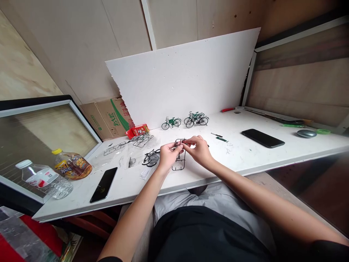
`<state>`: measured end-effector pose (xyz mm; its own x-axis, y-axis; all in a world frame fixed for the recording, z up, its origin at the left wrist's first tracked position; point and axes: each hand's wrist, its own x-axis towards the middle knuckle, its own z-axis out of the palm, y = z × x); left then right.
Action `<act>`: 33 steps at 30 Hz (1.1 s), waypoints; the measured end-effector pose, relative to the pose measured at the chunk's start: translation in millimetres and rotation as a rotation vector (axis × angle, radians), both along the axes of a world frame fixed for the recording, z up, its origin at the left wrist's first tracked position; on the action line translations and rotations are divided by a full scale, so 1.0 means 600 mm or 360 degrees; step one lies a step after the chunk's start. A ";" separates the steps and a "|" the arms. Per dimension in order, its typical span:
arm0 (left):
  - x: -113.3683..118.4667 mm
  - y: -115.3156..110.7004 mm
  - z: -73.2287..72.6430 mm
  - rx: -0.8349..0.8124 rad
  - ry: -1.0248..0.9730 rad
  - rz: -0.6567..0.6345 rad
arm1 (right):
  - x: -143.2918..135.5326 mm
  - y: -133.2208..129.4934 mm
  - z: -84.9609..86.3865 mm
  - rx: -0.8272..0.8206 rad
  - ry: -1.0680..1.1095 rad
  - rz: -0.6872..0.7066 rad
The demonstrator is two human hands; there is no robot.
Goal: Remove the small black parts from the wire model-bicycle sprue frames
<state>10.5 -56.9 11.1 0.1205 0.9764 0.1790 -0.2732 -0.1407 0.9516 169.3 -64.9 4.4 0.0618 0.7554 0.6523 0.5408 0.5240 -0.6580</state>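
Observation:
Both of my hands meet over the middle of the white desk, holding a black plastic parts frame point(178, 169) of the model-kit kind. My left hand point(169, 154) is closed on the frame's left side, thumb and fingers pinching it. From the other side my right hand point(200, 150) pinches the frame near its top, fingertips almost touching the left thumb. Any small part between the fingertips is hidden. Left of my left hand lie black miniature bicycle wheels point(153, 157). Farther back stand a small green model bicycle point(171, 123) and more model bicycles point(196, 119) close together.
More parts frames point(140, 139) and a red packet point(137, 130) lie back left. Two bottles, one clear point(45, 179) and one yellow-capped point(72, 165), lean at the left. One phone point(104, 185) lies left, another point(262, 138) right, near a mouse point(307, 133). Green scraps point(221, 139) lie right of my hands.

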 end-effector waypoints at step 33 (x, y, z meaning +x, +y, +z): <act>-0.001 0.007 -0.014 0.0142 0.0019 0.0162 | -0.021 0.004 -0.016 -0.0534 0.0905 0.0335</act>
<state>10.1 -52.9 2.9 0.0241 0.9641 0.2646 -0.2417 -0.2512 0.9373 156.8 -62.5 -5.1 0.1549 0.9441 0.2910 -0.0267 0.2984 -0.9541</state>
